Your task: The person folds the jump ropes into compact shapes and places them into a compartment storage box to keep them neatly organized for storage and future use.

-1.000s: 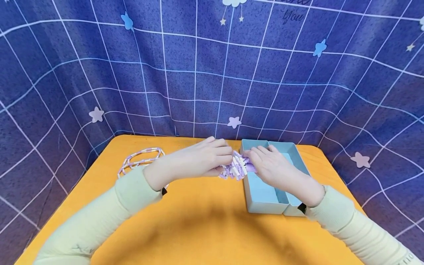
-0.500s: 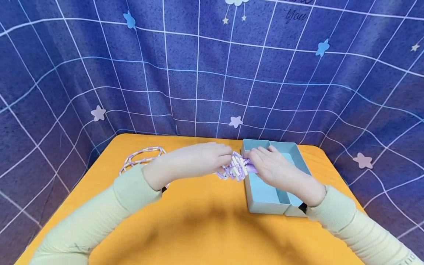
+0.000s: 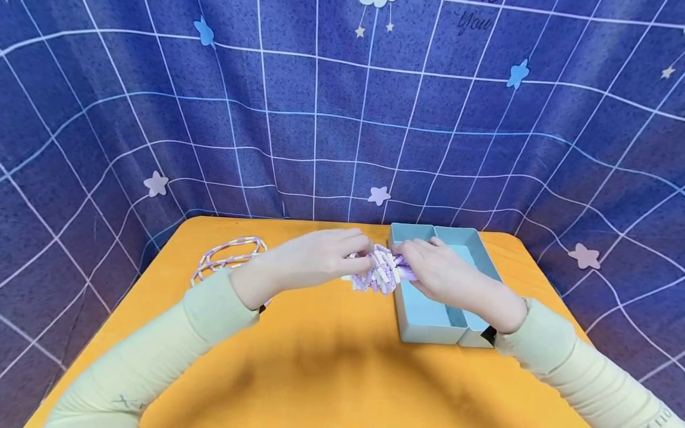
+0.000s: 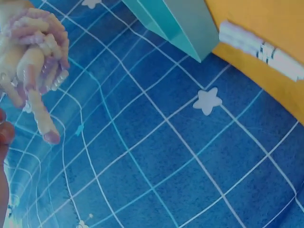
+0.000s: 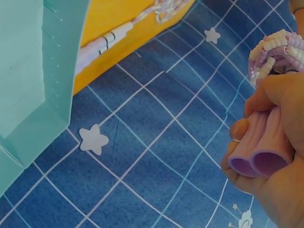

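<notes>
A purple-and-white beaded jump rope (image 3: 383, 270) is bunched into a bundle between my two hands, above the table. My right hand (image 3: 441, 268) grips its two lilac handles (image 5: 280, 135) side by side, their hollow ends facing the right wrist camera. At the other side of the bundle, my left hand (image 3: 323, 257) has bent fingers on the beaded strands. A short beaded end (image 4: 45, 121) sticks out of the bundle in the left wrist view. Only a little of the left fingers shows at that view's left edge.
A second beaded jump rope (image 3: 230, 260) lies looped on the orange table (image 3: 342, 380) at the left, partly behind my left forearm. Its pale handles (image 4: 242, 39) show in the wrist views. A light blue divided box (image 3: 428, 336) stands at the right, beneath my right hand.
My left fingers have shifted slightly around the beaded strands, and a pale piece now shows beside them. My right hand keeps its grip on the handles.
</notes>
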The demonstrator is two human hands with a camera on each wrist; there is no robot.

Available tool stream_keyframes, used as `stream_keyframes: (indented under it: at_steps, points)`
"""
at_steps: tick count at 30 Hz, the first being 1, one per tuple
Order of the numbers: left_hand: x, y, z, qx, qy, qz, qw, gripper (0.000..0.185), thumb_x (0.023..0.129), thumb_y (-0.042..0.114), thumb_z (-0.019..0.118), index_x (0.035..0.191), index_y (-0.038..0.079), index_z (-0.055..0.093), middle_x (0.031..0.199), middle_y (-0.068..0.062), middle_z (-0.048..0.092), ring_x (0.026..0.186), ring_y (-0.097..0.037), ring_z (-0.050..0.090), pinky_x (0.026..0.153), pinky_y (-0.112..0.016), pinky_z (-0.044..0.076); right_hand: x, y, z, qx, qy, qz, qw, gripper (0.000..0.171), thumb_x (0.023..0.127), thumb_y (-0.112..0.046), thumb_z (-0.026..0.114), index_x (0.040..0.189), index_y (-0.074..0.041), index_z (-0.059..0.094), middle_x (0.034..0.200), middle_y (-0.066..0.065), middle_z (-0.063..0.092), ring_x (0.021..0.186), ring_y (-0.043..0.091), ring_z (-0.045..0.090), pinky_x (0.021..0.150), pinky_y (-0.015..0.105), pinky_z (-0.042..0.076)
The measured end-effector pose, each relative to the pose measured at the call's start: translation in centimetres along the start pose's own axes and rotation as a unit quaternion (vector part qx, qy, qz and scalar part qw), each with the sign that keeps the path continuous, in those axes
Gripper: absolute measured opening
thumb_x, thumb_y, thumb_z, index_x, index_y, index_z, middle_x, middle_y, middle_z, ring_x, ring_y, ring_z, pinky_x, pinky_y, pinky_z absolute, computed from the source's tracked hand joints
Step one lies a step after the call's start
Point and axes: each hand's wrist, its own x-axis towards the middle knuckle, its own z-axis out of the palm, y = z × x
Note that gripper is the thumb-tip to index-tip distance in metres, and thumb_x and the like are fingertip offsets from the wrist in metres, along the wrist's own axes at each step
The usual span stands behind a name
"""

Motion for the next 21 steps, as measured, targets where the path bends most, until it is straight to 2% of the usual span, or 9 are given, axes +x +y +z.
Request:
stream_keyframes:
  at_steps: [3,5,7,12,15,18,21]
  points:
    - [-0.30,0.39,-0.09,-0.002,0.031,-0.004,0.9995,0.016,0.088,0.000,0.055,0.100,0.008,0.063,0.090,0.001,0.057,0.080,-0.013,0.053,0.071,-0.023,0.047,-0.08,0.10,-0.09,-0.002,-0.003,0.003,1.000,0.033,0.088,-0.016,0.061,0.115,-0.003,0.046,0.092,0.004,0.061,0.077,0.017,0.056,0.062,0.031,0.037]
    - [-0.47,0.69,-0.20,0.002,0.034,-0.015,0.9993,0.018,0.086,0.000,0.060,0.101,0.008,0.066,0.088,0.002,0.059,0.080,-0.012,0.056,0.072,-0.022,0.050,-0.16,0.12,-0.12,-0.004,-0.006,0.006,1.000,0.040,0.082,-0.014,0.066,0.115,-0.003,0.047,0.093,0.004,0.062,0.079,0.019,0.058,0.061,0.032,0.039]
    - [-0.64,0.93,-0.37,-0.004,0.018,-0.035,0.9992,0.021,0.084,-0.001,0.062,0.103,0.008,0.068,0.090,0.001,0.061,0.084,-0.012,0.059,0.076,-0.022,0.051,-0.26,0.11,-0.14,-0.006,-0.011,0.009,1.000,0.042,0.081,-0.014,0.068,0.116,-0.003,0.047,0.094,0.004,0.062,0.081,0.020,0.059,0.061,0.032,0.038]
    - [-0.92,0.98,-0.73,-0.020,-0.049,-0.071,0.9961,0.030,0.083,-0.005,0.061,0.109,0.008,0.067,0.101,-0.001,0.063,0.097,-0.013,0.061,0.087,-0.022,0.049,-0.41,0.07,-0.10,-0.009,-0.024,0.015,1.000,0.042,0.081,-0.013,0.069,0.116,-0.004,0.048,0.098,0.004,0.063,0.083,0.020,0.060,0.061,0.033,0.039]
    - [-0.79,0.80,-0.82,-0.026,-0.056,-0.073,0.9954,0.028,0.084,-0.007,0.059,0.106,0.009,0.063,0.098,0.001,0.060,0.091,-0.011,0.059,0.083,-0.022,0.049,-0.31,-0.04,-0.04,-0.010,-0.027,0.017,0.999,0.041,0.081,-0.013,0.068,0.115,-0.005,0.048,0.098,0.005,0.063,0.082,0.019,0.060,0.061,0.033,0.041]
    - [-0.47,0.57,-0.60,-0.020,-0.052,-0.069,0.9961,0.021,0.088,-0.004,0.054,0.101,0.011,0.059,0.092,0.003,0.054,0.085,-0.012,0.052,0.078,-0.022,0.043,-0.10,-0.22,-0.09,-0.009,-0.022,0.011,1.000,0.041,0.081,-0.013,0.068,0.115,-0.004,0.047,0.096,0.004,0.063,0.080,0.018,0.059,0.062,0.032,0.040]
    - [-0.31,0.44,-0.27,0.002,-0.057,-0.070,0.9959,0.014,0.092,0.002,0.049,0.099,0.013,0.056,0.095,0.003,0.051,0.089,-0.014,0.047,0.077,-0.026,0.037,0.14,-0.33,-0.25,-0.007,-0.010,0.003,1.000,0.039,0.083,-0.013,0.066,0.115,-0.003,0.047,0.093,0.003,0.061,0.077,0.017,0.056,0.061,0.031,0.037]
